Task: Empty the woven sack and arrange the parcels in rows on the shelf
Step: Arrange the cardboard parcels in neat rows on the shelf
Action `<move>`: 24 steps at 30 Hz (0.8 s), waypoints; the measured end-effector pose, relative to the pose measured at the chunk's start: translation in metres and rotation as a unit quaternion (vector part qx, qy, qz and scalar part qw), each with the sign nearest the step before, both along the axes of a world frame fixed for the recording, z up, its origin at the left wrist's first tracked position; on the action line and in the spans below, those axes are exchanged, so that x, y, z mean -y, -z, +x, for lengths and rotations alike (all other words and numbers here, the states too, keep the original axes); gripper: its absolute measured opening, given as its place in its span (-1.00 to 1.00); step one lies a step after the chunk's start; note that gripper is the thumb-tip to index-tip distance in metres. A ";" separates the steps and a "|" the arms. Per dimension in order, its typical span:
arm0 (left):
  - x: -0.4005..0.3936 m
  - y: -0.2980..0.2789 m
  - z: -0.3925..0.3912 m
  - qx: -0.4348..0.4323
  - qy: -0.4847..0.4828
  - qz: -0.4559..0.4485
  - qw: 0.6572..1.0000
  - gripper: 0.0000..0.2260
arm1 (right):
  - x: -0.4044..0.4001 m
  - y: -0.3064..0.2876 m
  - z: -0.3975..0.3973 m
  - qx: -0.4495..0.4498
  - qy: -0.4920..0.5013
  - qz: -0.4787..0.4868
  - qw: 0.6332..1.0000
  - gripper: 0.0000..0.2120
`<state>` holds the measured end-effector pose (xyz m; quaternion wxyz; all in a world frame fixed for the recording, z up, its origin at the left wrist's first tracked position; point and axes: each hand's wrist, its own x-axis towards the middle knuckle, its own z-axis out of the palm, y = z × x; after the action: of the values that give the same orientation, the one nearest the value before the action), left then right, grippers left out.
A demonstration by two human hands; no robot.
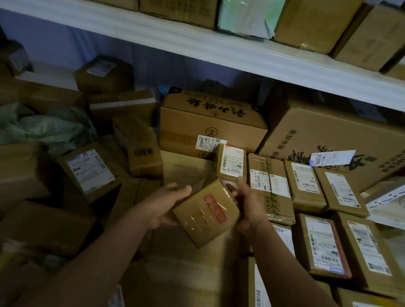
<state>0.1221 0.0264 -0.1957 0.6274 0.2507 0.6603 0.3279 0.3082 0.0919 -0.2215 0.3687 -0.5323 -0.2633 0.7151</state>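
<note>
My left hand (pixel 165 205) and right hand (pixel 249 206) gripping a small taped brown cardboard parcel (pixel 207 212) between them, fingers closed on its sides, above the shelf, rows of labelled brown parcels (pixel 321 239) right, crumpled green woven sack (pixel 27 125) far left

The lower shelf (pixel 391 220) carries cardboard parcels: labelled boxes (pixel 320 244) in rows at three o'clock, a jumbled heap (pixel 89 170) at nine, two big cartons (pixel 211 122) at twelve. A green sack (pixel 27 123) lies at ten.
</note>
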 end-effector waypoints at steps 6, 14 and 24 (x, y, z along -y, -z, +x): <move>0.014 0.019 -0.008 -0.030 0.003 -0.018 0.999 -0.44 | 0.012 -0.001 0.003 0.060 -0.072 0.004 0.996 -0.79; 0.021 0.035 0.014 -0.106 0.042 -0.037 0.993 -0.50 | 0.043 0.023 0.006 0.183 -0.190 -0.060 0.963 -0.34; 0.021 0.051 0.049 -0.119 0.064 -0.023 0.991 -0.05 | 0.048 0.045 0.001 0.541 -0.213 0.075 0.810 -0.36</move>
<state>0.1711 0.0051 -0.2469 0.5697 0.3153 0.7202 0.2395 0.3095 0.0444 -0.2663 0.0437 -0.7347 -0.5795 0.3499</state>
